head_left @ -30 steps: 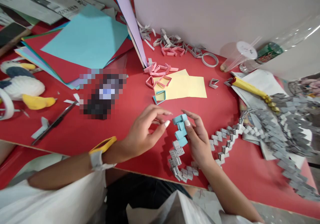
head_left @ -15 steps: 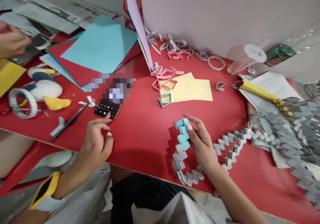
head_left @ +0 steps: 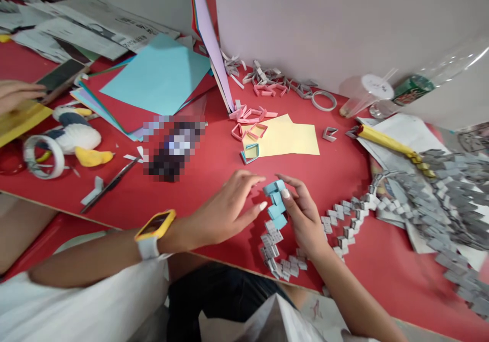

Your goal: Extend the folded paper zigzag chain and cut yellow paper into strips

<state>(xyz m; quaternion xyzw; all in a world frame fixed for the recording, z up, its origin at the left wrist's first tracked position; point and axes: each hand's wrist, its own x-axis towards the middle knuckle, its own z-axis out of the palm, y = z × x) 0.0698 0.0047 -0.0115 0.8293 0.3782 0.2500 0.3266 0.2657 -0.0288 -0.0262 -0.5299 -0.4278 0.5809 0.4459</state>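
My right hand pinches the blue end of a folded paper chain against the red table. The chain runs on in grey newspaper links that curl toward my lap and off to the right. My left hand, with a yellow watch on its wrist, hovers just left of the blue links with fingers stretched out and apart, holding nothing.
A phone, scissors, a tape roll and a plush bird lie to the left. Coloured paper sheets, yellow paper and loose folded links sit behind. A grey chain pile fills the right. Another person's hand is at far left.
My left hand was at the blue links, went left to the phone, and has come back beside the chain. My right hand kept hold of the blue end.
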